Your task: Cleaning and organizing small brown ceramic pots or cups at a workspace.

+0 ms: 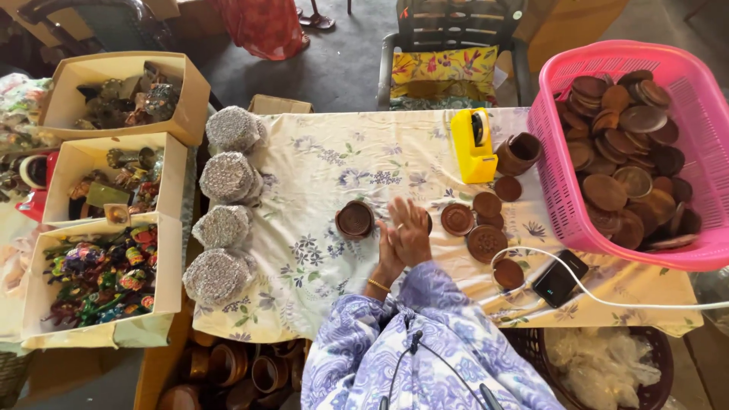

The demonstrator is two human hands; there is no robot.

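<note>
Our left hand [389,254] and right hand [411,230] are pressed palm to palm over the table [319,266]; whether anything sits between them we cannot tell. Just left of them stands a small brown clay pot [355,219], and just right lie a few flat clay lids [484,220]. We judge the work partly done: four foil-wrapped bundles [225,205] line up further left, while far right a pink basket [706,106] holds many lids.

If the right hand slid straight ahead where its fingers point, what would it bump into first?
Probably nothing soon. The right hand points up across the flowered tablecloth, between the brown cup and the yellow tape dispenser. That stretch of cloth looks free to the far edge.
</note>
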